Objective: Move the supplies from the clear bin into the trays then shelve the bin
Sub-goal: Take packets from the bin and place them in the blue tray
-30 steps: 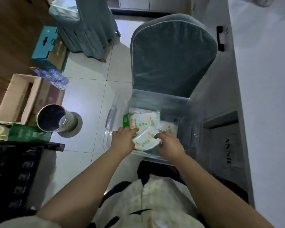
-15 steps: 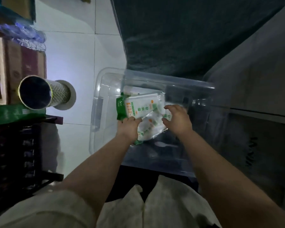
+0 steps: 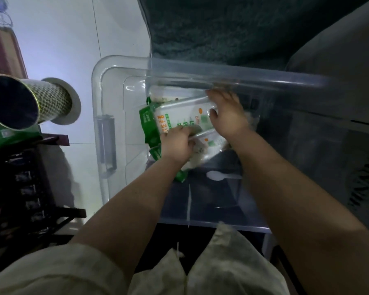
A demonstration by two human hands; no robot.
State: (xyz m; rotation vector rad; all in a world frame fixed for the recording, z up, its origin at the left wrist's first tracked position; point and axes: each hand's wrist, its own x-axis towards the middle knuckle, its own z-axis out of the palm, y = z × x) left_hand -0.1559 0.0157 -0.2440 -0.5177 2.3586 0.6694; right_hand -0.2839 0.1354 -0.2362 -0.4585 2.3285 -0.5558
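A clear plastic bin (image 3: 107, 86) stands on the floor in front of me, against a dark grey chair. Inside lie white-and-green supply packets (image 3: 179, 119) stacked loosely. My left hand (image 3: 177, 143) is down in the bin, its fingers closed on the near edge of the packets. My right hand (image 3: 227, 114) grips the far right end of the top packet. A white plastic spoon (image 3: 219, 176) lies on the bin's floor just below the packets. More packets under my hands are partly hidden.
A shiny cylindrical can (image 3: 28, 101) lies on its side at the left, above a green box (image 3: 0, 137) and a dark rack (image 3: 24, 188). The grey chair back (image 3: 232, 28) rises behind the bin. A pale cabinet (image 3: 349, 71) is at the right.
My head has moved closer over the bin. Both hands have reached deeper and closed on the packets, the right hand shifting to the far end of the top packet.
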